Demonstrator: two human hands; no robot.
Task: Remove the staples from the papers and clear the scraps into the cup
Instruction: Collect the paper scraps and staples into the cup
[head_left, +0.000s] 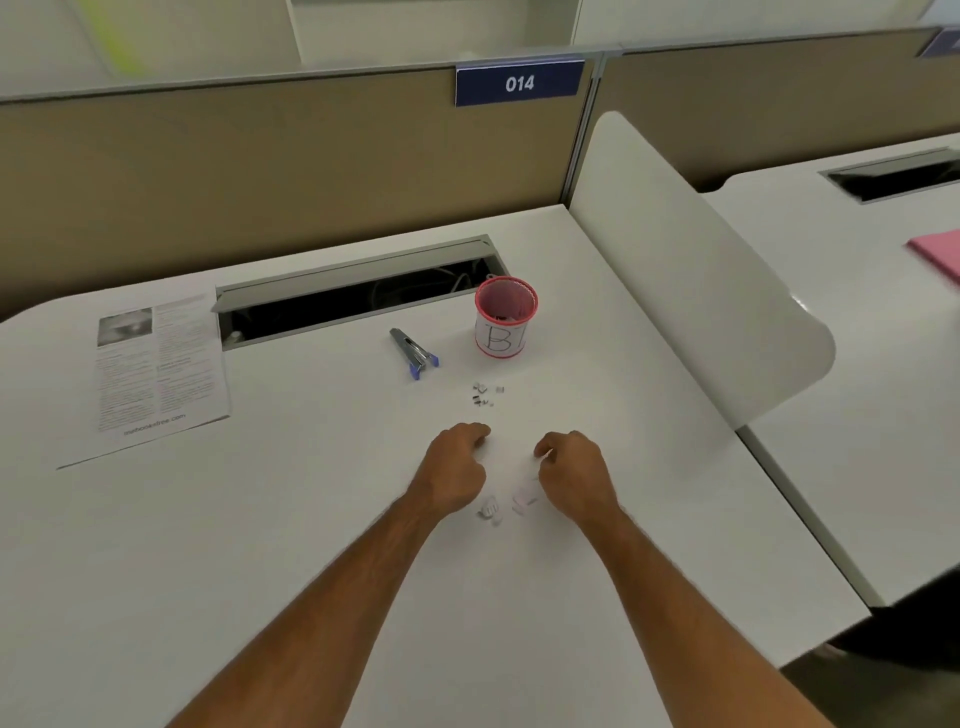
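Observation:
Both of my hands rest on the white desk (311, 519) with fingers curled down. My left hand (457, 470) has its fingertips touching the desk, and nothing shows in it. My right hand (571, 478) is curled the same way; whether it pinches a tiny scrap is hidden. Torn paper scraps (489, 508) lie between my wrists, with more paper scraps (524, 500) beside my right hand. A small cluster of pulled staples (485, 393) lies beyond my fingers. Further back stands the pink mesh cup (505, 317) with a white label. A staple remover (415, 351) lies left of the cup.
Printed papers (158, 371) lie at the desk's far left. An open cable tray slot (358, 299) runs along the back. A white side divider (691, 270) borders the right, with a neighbouring desk and a pink folder (937, 254) beyond.

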